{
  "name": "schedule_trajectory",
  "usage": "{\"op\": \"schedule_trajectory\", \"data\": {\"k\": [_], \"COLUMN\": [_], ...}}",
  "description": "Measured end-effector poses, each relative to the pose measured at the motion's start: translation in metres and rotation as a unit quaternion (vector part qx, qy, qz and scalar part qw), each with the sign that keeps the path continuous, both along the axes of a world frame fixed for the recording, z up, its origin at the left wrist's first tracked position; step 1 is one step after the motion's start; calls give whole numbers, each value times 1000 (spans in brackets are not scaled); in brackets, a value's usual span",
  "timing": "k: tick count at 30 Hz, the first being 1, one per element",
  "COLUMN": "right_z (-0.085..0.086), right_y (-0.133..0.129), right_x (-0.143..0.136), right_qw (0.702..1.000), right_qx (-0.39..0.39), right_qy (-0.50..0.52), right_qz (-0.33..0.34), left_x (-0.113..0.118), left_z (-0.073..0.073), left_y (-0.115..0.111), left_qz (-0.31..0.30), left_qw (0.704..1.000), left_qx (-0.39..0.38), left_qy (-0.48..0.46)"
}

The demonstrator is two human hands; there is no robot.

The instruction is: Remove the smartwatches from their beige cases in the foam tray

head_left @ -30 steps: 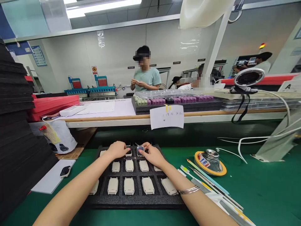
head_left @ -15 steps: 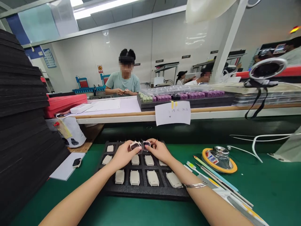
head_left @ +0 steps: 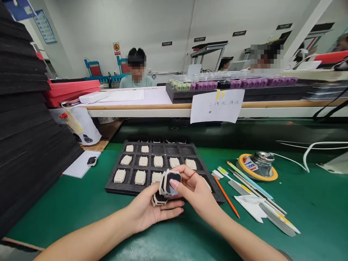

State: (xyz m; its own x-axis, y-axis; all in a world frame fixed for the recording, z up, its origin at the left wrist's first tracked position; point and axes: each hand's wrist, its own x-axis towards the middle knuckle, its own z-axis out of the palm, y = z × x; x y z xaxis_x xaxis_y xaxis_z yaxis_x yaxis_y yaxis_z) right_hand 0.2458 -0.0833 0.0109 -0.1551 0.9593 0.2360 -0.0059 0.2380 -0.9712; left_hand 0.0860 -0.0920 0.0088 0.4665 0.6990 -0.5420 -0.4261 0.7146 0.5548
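Observation:
Just in front of the foam tray, my two hands meet. My left hand (head_left: 146,210), palm up, has a white watch case (head_left: 160,200) with a dark screen held at its thumb, the other fingers stretched out below. My right hand (head_left: 197,190) pinches white watch cases (head_left: 177,177) with dark glossy screens, thumb on the front screen; they look like two pressed together, and they touch the left hand's case. Behind the hands, the black foam tray (head_left: 115,188) holds several white watch cases (head_left: 140,177) face down in its compartments. Part of its front row is hidden by my hands.
Tweezers, a brush, blades and an orange stick (head_left: 227,198) lie to the right, near a metal dispenser bottle (head_left: 262,163). Another watch (head_left: 91,161) sits on a white pad (head_left: 77,166) at left, beside stacked black foam (head_left: 24,119). A co-worker (head_left: 136,72) sits across the shelf.
Both hands have come back from the tray's far row toward me, carrying the watch cases, which are now together. Some back compartments show bare. The view has tilted down.

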Motion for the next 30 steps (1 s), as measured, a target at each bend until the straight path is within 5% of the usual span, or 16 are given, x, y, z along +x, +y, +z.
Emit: {"op": "schedule_trajectory", "data": {"k": [6, 15, 21, 26, 30], "right_z": [-2, -17, -24, -15, -16], "right_y": [-7, -24, -25, -27, -29], "right_x": [8, 8, 6, 6, 4], "right_qw": [997, 946, 951, 962, 966], "right_qx": [-12, 162, 227, 220, 208], "right_qy": [-70, -269, -200, -145, -132], "right_qz": [38, 77, 61, 69, 72], "left_x": [-5, 0, -7, -6, -5], "left_z": [-2, -3, 5, 3, 0], "left_y": [-3, -12, -14, -17, -18], "left_qz": [-41, -30, -146, -79, -84], "left_qw": [998, 996, 982, 982, 976], "left_qx": [14, 85, 102, 170, 197], "left_qy": [-43, 10, -61, 15, 42]}}
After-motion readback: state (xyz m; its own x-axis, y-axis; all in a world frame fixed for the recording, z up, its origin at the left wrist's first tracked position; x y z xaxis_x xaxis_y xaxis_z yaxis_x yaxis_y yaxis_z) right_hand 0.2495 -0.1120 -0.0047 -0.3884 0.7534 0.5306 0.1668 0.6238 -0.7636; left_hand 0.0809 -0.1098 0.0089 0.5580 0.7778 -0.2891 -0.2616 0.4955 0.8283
